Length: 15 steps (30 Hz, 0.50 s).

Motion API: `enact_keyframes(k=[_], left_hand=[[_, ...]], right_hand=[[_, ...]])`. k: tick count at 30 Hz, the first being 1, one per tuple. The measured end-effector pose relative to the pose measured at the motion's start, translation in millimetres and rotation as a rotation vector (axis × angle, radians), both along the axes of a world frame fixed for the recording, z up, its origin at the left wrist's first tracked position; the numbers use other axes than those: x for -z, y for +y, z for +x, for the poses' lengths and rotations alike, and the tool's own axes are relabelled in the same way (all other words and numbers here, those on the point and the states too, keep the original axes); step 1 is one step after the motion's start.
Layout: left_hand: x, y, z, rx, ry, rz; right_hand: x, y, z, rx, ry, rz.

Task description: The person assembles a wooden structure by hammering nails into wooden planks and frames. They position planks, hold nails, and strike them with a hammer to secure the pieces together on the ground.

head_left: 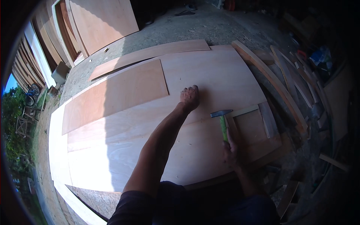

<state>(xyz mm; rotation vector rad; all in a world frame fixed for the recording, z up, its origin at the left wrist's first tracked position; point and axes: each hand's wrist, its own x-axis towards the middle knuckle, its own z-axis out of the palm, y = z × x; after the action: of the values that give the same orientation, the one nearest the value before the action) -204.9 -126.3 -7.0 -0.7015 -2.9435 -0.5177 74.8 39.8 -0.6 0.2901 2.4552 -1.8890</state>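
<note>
My left hand (190, 97) is closed with its knuckles up, over the large plywood sheet (150, 138). Whatever its fingers may hold is hidden beneath it. In my right hand (231, 150) is a hammer (223, 125) with a lime-green handle and a grey metal head. The hammer's head points away from me, to the right of and nearer than my left hand. A smaller plywood panel (127, 86) lies on the big sheet to the left of my left hand. Beside the hammer, a small wooden frame (258, 116) rests at the sheet's right end.
Beyond the sheet lies a long narrow plywood strip (161, 52). Long timber pieces (273, 82) lie along the right side. Upright boards (105, 22) lean at the back left. Sunlight falls on the left part of the sheet, shade on the rest.
</note>
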Motion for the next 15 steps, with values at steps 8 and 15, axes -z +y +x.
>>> enact_keyframes(k=[8,15], left_hand=[[-14.2,-137.0,70.4,-0.148,0.081,0.52],[-29.8,-380.5,231.5,-0.828,-0.076,1.164]], right_hand=[[3.8,-14.6,-1.3,-0.023,0.015,-0.062],[49.3,29.9,1.6,-0.044,-0.082,-0.021]])
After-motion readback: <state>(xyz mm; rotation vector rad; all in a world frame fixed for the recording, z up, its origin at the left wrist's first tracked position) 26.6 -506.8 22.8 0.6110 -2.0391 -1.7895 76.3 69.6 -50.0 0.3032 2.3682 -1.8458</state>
